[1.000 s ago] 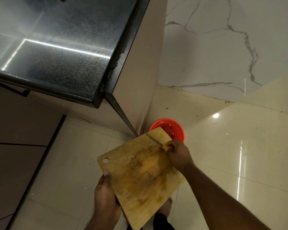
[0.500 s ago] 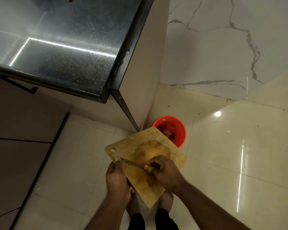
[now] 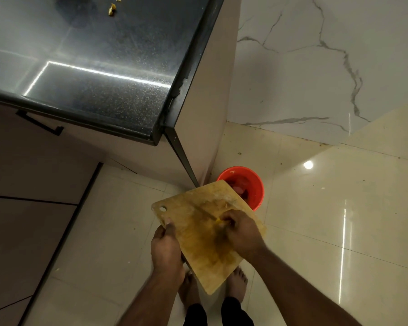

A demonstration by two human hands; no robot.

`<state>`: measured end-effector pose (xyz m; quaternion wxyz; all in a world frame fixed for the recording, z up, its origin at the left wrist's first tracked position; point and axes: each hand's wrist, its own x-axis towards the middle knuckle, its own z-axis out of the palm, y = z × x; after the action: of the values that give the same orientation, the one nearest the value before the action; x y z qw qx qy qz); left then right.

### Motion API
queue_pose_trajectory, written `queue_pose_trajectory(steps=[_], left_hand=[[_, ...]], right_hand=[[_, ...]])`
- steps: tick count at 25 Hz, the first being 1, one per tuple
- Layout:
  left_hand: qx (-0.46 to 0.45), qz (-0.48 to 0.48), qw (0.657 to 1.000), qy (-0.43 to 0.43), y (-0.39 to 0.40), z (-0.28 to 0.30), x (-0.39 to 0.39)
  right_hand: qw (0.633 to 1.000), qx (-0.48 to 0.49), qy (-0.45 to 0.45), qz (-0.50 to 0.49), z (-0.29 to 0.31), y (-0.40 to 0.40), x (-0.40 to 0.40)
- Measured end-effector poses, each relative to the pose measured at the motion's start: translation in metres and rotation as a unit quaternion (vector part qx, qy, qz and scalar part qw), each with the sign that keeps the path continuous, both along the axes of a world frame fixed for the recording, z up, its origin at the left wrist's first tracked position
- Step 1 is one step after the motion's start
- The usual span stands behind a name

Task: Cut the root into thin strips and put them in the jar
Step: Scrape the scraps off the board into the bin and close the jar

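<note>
1. Since half a second ago the knife (image 3: pixel 204 214) has swung: its blade then pointed toward the board's holed corner, and now it runs up the middle of the cutting board (image 3: pixel 198 234), while the left hand (image 3: pixel 166 248) keeps its place on the board's left edge.
2. Right hand (image 3: pixel 242 234) is curled tight around the knife's yellow handle, of which only a small bit shows at the knuckles; the blade lies flat against the stained wood.
3. Left hand grips the board's left edge, thumb on the top face and fingers hidden underneath.
4. Held in the air and tilted, the board has its far corner over the rim of a red bucket (image 3: pixel 250 184) that stands on the floor tiles (image 3: pixel 316 220) beside the cabinet corner.
5. Some dark contents lie inside the bucket; what they are cannot be told.
6. No root strips can be made out on the board, only yellow-brown stains.
7. Two small yellowish scraps (image 3: pixel 112 9) lie on the dark speckled countertop (image 3: pixel 104 67) at the upper left.
8. Bare feet (image 3: pixel 237 282) show below the board.
</note>
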<state>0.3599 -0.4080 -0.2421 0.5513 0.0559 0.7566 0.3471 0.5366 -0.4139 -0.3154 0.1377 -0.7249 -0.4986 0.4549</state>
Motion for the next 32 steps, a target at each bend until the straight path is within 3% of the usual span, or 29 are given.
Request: queue_pose_trajectory(steps=[2,5,7,9,13,16,19,25,32], left_hand=[[0.004,-0.004,1.000,-0.002,-0.001,0.002,0.000],[0.025,0.001,1.000,0.003,-0.004,0.007,-0.005],[0.031,0.007,0.999,0.006,-0.003,0.009,-0.012],[0.031,0.012,0.999,0.009,-0.003,0.008,-0.015],[0.036,0.022,0.999,0.014,-0.003,0.012,-0.020],[0.030,0.032,0.999,0.015,-0.005,0.013,-0.025],[0.033,0.047,0.998,0.010,-0.007,0.021,-0.029],[0.036,0.074,0.997,0.015,-0.016,0.042,-0.043],[0.062,0.081,0.995,0.004,-0.037,0.109,-0.074]], right_hand=[[0.999,-0.020,0.010,0.034,-0.005,-0.004,-0.004],[0.984,-0.098,-0.133,-0.071,-0.022,-0.003,0.029],[0.984,-0.082,-0.129,-0.088,-0.026,-0.002,0.040],[0.993,-0.077,-0.090,-0.029,-0.022,-0.004,0.036],[0.981,-0.092,-0.160,-0.068,-0.026,-0.003,0.045],[0.991,-0.057,-0.116,-0.031,-0.018,0.003,0.043],[0.982,-0.086,-0.165,-0.042,-0.013,-0.001,0.054],[0.992,-0.038,-0.119,0.006,0.020,0.002,0.027],[0.998,0.007,-0.045,0.037,0.095,-0.017,-0.016]])
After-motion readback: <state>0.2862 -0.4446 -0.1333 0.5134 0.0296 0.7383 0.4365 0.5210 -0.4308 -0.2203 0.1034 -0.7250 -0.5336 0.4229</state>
